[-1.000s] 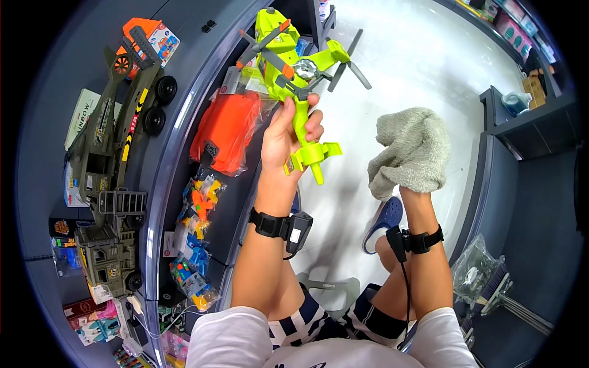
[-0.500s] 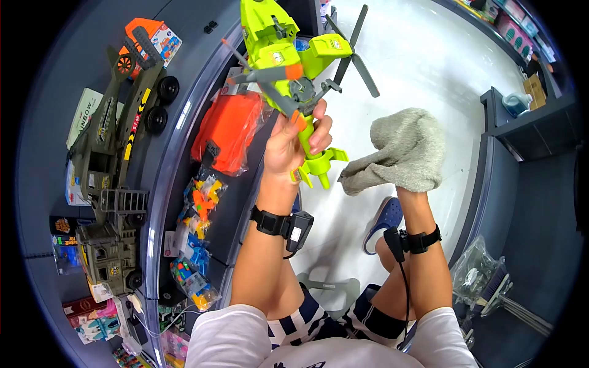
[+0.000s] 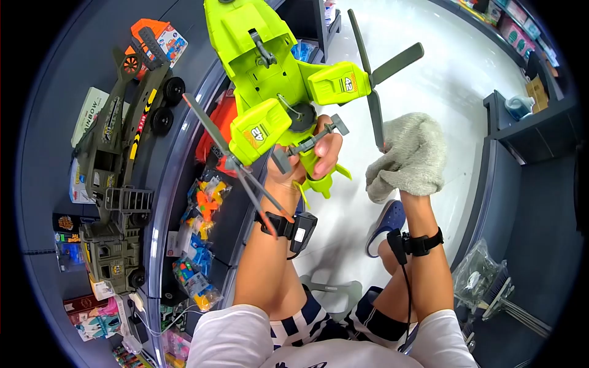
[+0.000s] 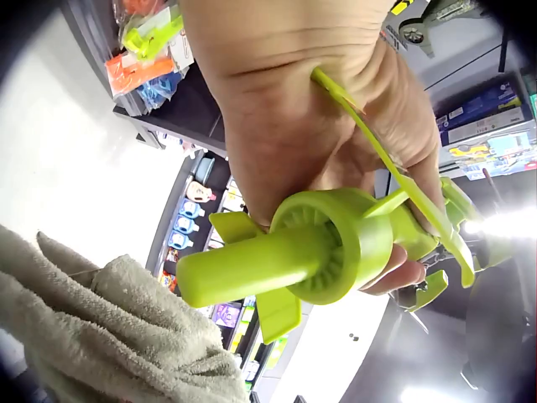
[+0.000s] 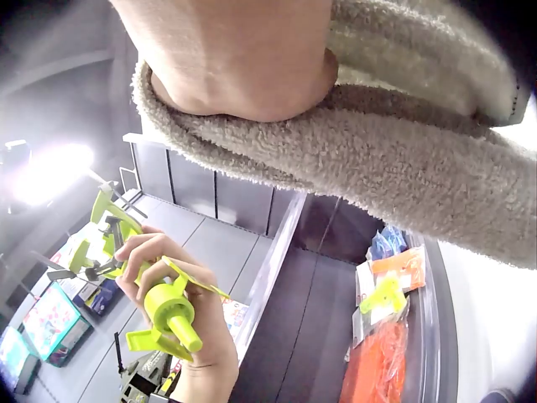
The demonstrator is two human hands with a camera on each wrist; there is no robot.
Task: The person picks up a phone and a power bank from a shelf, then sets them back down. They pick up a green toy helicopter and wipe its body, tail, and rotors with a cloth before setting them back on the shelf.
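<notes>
My left hand grips the narrow tail of a lime-green toy aircraft with grey, orange-tipped rotors. Its hollow side faces the head camera. In the left wrist view the tail's ring lies below my palm, with fingers curled round behind it. The right wrist view shows this hand from the side. A grey-green cloth covers my right hand, hiding its fingers; only the heel of the hand emerges from the cloth. Toy and cloth are apart in the right wrist view.
On the left shelf stands a dark green toy truck, with an orange-and-white box beyond. Bagged toys lie on the lower shelf. At right are a dark shelf and a bagged brush. A blue shoe rests on the floor.
The toy has turned over in my left hand, from its upper side to its hollow side, and looks larger. The cloth's edge swung out left, then came back in.
</notes>
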